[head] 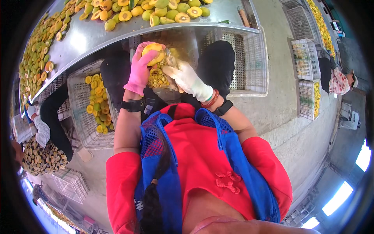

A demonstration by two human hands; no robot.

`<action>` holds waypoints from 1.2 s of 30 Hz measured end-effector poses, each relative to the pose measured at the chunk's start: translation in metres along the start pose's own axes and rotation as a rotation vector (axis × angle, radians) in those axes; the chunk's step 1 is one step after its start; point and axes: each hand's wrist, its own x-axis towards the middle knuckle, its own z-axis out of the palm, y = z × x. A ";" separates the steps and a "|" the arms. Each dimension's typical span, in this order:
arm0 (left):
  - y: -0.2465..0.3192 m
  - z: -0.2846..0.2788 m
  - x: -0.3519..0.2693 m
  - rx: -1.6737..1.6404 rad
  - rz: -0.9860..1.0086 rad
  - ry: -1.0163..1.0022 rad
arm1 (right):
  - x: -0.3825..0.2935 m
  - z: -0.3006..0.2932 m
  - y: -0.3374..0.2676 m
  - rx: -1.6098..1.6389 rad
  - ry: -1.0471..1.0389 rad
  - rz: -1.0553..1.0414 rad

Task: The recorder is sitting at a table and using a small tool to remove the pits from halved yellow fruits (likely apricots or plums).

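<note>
My left hand [138, 68], in a pink glove, grips a yellow-orange piece of stone fruit [155, 53] below the table edge. Close to its right, my right hand [188, 76] wears a white glove with stained fingertips. Its fingers are closed around a small tool [170, 59], mostly covered by the hand and too blurred to name exactly. The tool's upper end is beside the fruit. Beneath both hands, yellow fruit scraps [157, 78] lie in a container between my knees. Halved and whole green-yellow fruits [160, 11] are heaped on the metal table [96, 44] ahead.
A crate of fruit halves [87, 134] stands at my left and a plastic crate [255, 64] at my right. A wooden-handled tool [243, 17] lies on the table. One co-worker [46, 155] sits at left, another [339, 80] far right near stacked crates [305, 60].
</note>
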 end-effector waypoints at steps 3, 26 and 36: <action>0.004 0.007 -0.004 0.020 0.041 0.021 | 0.002 0.001 0.004 -0.039 0.010 -0.003; -0.012 0.026 -0.006 0.080 0.288 0.120 | -0.009 0.008 0.004 0.087 -0.079 0.064; -0.016 0.038 -0.015 0.071 0.389 0.113 | -0.013 0.018 -0.008 -0.095 -0.041 -0.059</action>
